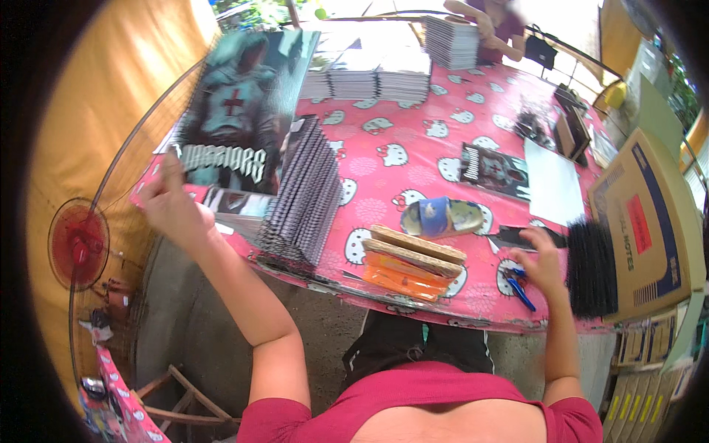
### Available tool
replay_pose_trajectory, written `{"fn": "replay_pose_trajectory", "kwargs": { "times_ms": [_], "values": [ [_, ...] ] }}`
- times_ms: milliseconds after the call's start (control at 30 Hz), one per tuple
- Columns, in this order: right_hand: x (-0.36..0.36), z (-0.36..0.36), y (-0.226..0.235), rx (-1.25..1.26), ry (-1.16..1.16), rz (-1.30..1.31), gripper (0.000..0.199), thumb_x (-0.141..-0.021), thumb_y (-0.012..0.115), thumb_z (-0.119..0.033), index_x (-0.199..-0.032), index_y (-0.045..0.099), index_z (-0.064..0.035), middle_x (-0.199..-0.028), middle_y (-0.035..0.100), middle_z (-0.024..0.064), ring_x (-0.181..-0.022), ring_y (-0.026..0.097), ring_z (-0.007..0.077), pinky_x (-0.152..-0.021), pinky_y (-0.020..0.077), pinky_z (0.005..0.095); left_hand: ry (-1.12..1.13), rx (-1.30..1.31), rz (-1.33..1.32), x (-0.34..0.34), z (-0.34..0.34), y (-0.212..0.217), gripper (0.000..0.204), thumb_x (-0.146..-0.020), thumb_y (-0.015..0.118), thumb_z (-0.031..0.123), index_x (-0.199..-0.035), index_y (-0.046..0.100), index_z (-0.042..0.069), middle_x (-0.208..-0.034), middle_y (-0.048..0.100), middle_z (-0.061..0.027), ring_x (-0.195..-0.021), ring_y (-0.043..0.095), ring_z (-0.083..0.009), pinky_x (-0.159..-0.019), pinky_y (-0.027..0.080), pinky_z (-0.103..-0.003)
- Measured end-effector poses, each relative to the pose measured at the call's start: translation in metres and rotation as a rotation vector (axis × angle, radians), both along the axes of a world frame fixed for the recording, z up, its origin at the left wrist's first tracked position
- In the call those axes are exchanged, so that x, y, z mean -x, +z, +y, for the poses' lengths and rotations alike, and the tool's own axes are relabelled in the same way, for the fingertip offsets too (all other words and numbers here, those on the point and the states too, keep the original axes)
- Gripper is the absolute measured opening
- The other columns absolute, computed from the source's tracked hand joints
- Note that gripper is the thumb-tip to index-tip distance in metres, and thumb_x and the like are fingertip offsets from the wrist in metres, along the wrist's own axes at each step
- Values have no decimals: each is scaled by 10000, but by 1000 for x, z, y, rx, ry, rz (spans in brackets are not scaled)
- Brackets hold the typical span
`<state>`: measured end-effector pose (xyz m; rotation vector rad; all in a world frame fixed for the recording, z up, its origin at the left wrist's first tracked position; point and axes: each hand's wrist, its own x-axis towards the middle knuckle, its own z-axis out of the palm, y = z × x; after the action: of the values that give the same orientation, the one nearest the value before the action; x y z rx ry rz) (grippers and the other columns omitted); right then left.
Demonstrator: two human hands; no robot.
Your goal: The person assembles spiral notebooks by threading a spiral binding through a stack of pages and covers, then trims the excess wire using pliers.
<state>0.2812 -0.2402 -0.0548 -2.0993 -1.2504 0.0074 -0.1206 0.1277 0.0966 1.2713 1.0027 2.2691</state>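
Observation:
My left hand [176, 205] is closed on the lower left corner of a notebook [240, 111] with a dark teal cover showing a hooded figure with a red cross. The notebook is raised and tilted, just left of a tall stack of spiral-bound notebooks [306, 196]. Over the right of the table, my right hand [544, 260] has its fingers apart and seems to hold nothing. Blue-handled pliers [521, 289] lie beside it. A flat dark piece [509, 236] lies by its fingertips. To its right stands a bundle of black binding coils [591, 269].
On the pink table [384, 133] are stacks of books [369, 74], a sandal [442, 216], boards with orange wrapping [410, 266], a dark cover [495, 170] and white paper [554, 181]. A cardboard box [642, 229] borders the right side. Another person [498, 29] is at the far edge.

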Motion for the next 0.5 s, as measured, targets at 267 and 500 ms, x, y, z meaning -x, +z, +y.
{"fn": "replay_pose_trajectory", "kwargs": {
  "times_ms": [267, 500],
  "values": [
    [-156, 143, -11, 57, 14, -123, 383, -758, 718, -173, -1065, 604, 25, -1133, 599, 204, -1077, 571, 335, -940, 434, 380, -67, 40, -9, 30, 39, -62, 185, -833, 628, -52, -942, 481, -23, -957, 649, -226, -837, 639, -175, -764, 519, -262],
    [-235, 196, -44, 343, 109, -160, 521, -714, 729, -172, -1175, 563, 3, -1177, 580, 187, -1115, 545, 326, -944, 432, 376, -188, 94, -124, 16, 28, -69, 218, -869, 569, -46, -1045, 446, -8, -993, 646, -214, -884, 635, -203, -797, 513, -292]
  ]
}}
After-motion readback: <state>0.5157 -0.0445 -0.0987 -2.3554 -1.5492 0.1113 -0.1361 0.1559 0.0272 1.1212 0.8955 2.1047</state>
